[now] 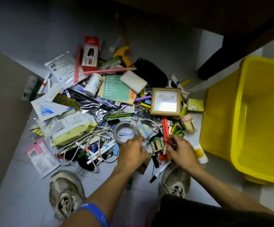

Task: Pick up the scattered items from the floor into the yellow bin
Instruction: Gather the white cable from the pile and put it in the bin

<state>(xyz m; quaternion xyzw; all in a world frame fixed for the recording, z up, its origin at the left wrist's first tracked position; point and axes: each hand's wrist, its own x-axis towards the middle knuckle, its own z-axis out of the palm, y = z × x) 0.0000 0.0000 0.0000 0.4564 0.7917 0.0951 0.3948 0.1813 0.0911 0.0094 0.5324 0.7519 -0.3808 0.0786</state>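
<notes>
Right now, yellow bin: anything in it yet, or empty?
Empty as far as visible. The yellow bin shows only bare yellow floor and walls; its right part is cut off by the frame. The clutter is all on the floor.

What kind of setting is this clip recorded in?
Probably a room in a home or office: a pale tiled floor, a dark wooden furniture leg, and a heap of stationery and household bits beside a yellow plastic bin.

A bright yellow bin [247,122] on the right, pale grey floor [34,185], a light wood picture frame [165,113], a red box [90,53] far back, a blue wristband [92,212] nearest.
</notes>
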